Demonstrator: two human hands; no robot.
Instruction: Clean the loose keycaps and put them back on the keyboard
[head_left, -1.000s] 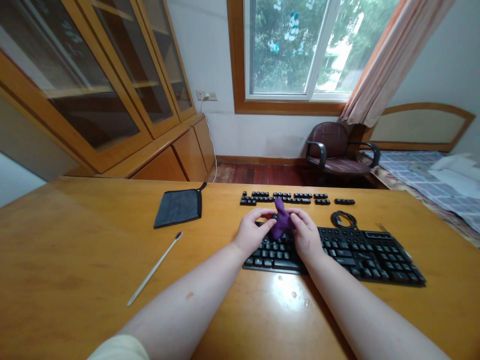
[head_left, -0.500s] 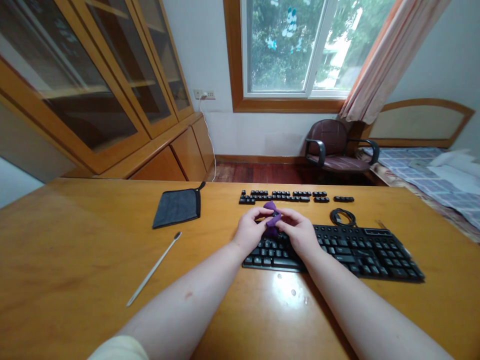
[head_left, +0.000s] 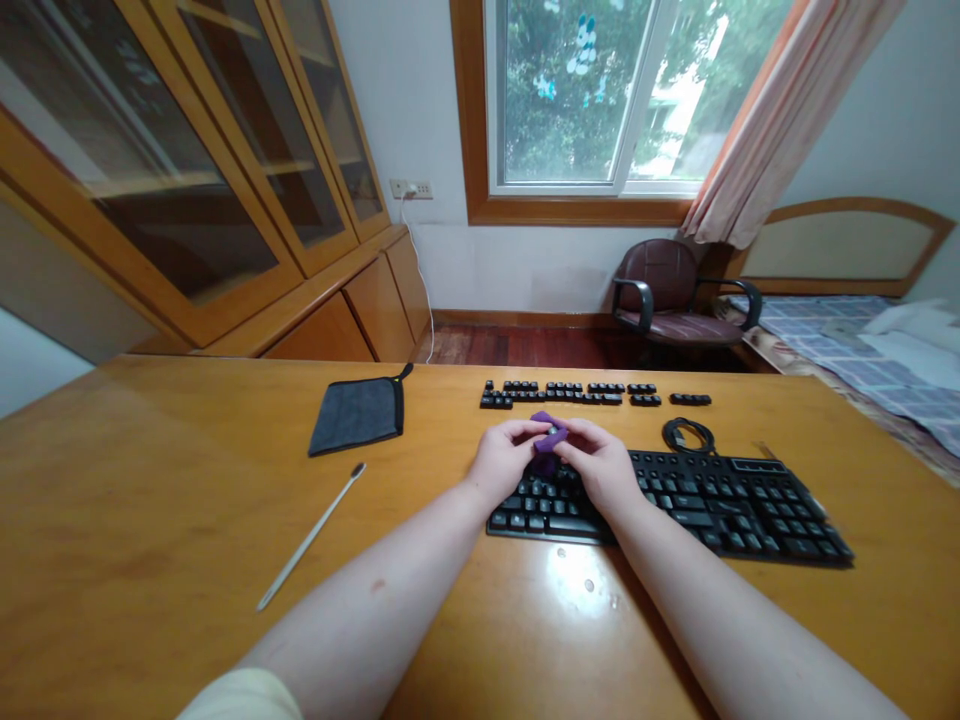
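Observation:
My left hand and my right hand meet over the left part of a black keyboard. Between their fingertips they pinch a small purple cloth bunched around a small dark keycap. Both hands hover just above the keys. Rows of loose black keycaps lie on the wooden desk just beyond the hands.
A dark grey pouch lies at the left, with a thin white stick nearer me. A coiled black cable sits behind the keyboard. Beyond the desk are a glass-door cabinet, an armchair and a bed.
The purple cloth stood up loose between the fingers a second ago; now it is bunched smaller and tighter around the keycap. Both hands stay in the same spot.

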